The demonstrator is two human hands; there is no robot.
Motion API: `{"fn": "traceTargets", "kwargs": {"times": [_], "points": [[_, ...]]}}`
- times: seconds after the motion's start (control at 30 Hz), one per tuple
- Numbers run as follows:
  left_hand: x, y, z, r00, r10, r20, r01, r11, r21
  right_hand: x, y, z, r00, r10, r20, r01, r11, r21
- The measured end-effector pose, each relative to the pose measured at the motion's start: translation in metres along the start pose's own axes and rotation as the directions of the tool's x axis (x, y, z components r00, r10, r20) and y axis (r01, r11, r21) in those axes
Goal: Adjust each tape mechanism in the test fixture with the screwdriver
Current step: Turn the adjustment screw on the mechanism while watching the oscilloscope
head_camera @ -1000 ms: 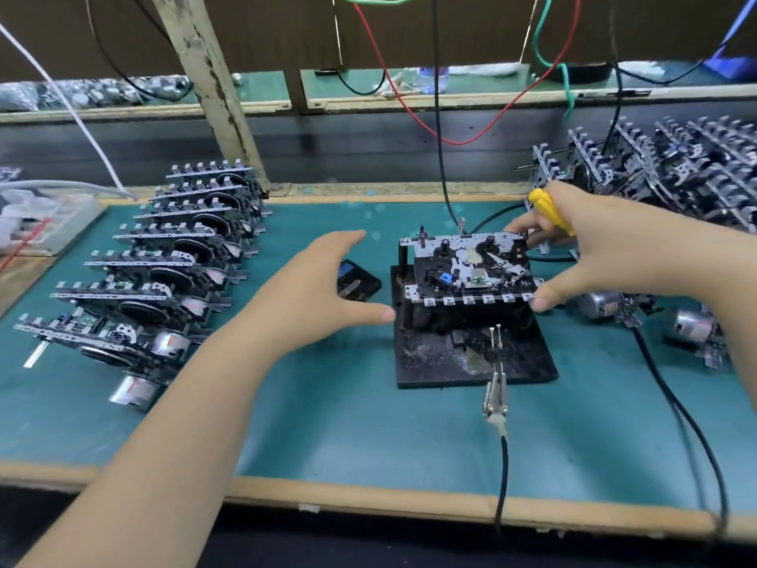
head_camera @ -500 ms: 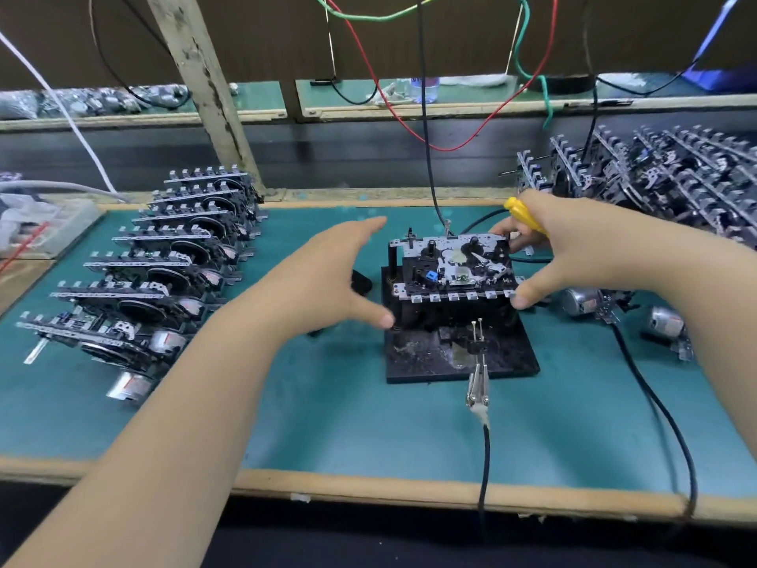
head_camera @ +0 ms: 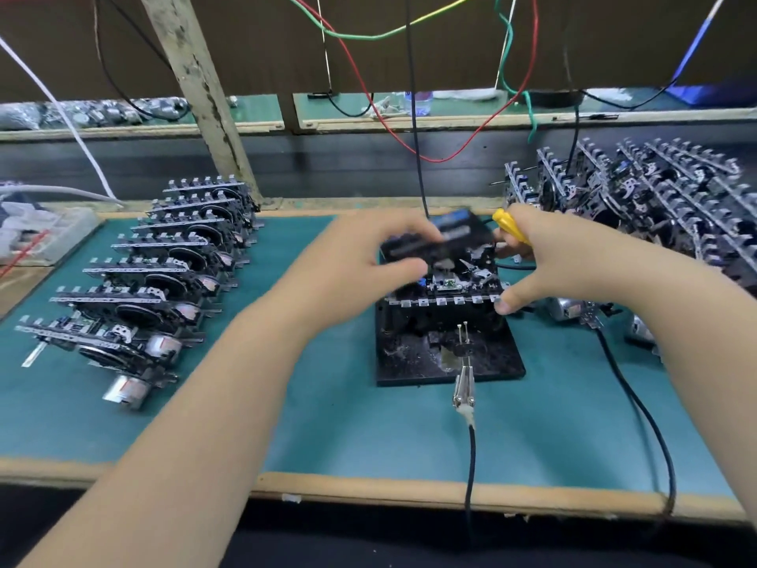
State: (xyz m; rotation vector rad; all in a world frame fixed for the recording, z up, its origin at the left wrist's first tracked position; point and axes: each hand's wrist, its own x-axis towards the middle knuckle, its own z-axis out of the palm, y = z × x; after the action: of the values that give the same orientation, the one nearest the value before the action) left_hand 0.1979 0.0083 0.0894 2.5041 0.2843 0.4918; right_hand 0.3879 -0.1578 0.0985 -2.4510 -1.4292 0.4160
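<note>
While the left hand point(head_camera: 368, 260) grips a blurred dark cassette-like block point(head_camera: 438, 239) w/ a blue label, thumb under and fingers curled over the top, I see it held just above the tape mechanism point(head_camera: 454, 280) that sits in the test fixture point(head_camera: 413, 358), a black base plate mid-bench. Can't tell if the block touches the mech yet; too much motion blur.

The right hand point(head_camera: 573, 260) has the yellow-handled screwdriver point(head_camera: 510, 225) tucked in its curled fingers, handle end poking out toward the fixture, blade not visible. Its thumb point(head_camera: 512, 299) presses the front right corner of the mech, steadying it. So the tool is in hand but, as far as I can see, not on any screw.

Progress, my read only: a neat row of mechs point(head_camera: 164, 272) lies left of the fixture on the green bench point(head_camera: 368, 436), and a bigger, looser heap of mechs point(head_camera: 655, 207) sits at the right rear. I'd guess one side is done and the other waiting, prob. left = done since it's laid out tidy, but nothing in view confirms that. Either way there's plenty left: this unit looks to be at the loading stage, adjustment not started.

A clip lead on a black cable point(head_camera: 465, 387) rests at the fixture's front edge, pointing at two pins.
</note>
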Motion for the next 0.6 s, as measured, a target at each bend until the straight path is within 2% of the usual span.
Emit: {"fn": "traceTargets", "kwargs": {"times": [0.1, 0.13, 0.2, 0.27, 0.4, 0.47, 0.6], "points": [[0.005, -0.002, 0.01, 0.995, -0.013, 0.097, 0.001, 0.993, 0.115, -0.006, 0.006, 0.003, 0.999, -0.019, 0.047, 0.015, 0.996, 0.083], [0.005, -0.004, 0.012, 0.995, -0.007, 0.104, -0.007, 0.992, 0.129, -0.009, 0.006, 0.006, 0.999, -0.038, 0.006, 0.036, 0.986, 0.165], [0.005, -0.004, 0.014, 0.993, 0.002, 0.117, -0.019, 0.99, 0.14, -0.014, -0.003, 0.013, 0.974, -0.048, -0.22, 0.135, 0.905, 0.403], [0.006, -0.002, 0.02, 0.99, 0.019, 0.138, -0.045, 0.981, 0.187, -0.015, -0.012, 0.023, 0.914, 0.0, -0.407, 0.242, 0.804, 0.543], [0.004, -0.002, 0.021, 0.985, 0.017, 0.17, -0.05, 0.98, 0.19, -0.014, -0.011, 0.05, 0.833, 0.047, -0.552, 0.276, 0.829, 0.487], [0.004, -0.003, 0.018, 0.982, 0.022, 0.19, -0.061, 0.978, 0.2, -0.015, -0.01, 0.056, 0.814, 0.073, -0.577, 0.308, 0.787, 0.535], [0.012, 0.0, 0.01, 0.981, 0.045, 0.187, -0.093, 0.962, 0.257, -0.016, -0.011, 0.058, 0.802, 0.087, -0.591, 0.321, 0.771, 0.55]]}}
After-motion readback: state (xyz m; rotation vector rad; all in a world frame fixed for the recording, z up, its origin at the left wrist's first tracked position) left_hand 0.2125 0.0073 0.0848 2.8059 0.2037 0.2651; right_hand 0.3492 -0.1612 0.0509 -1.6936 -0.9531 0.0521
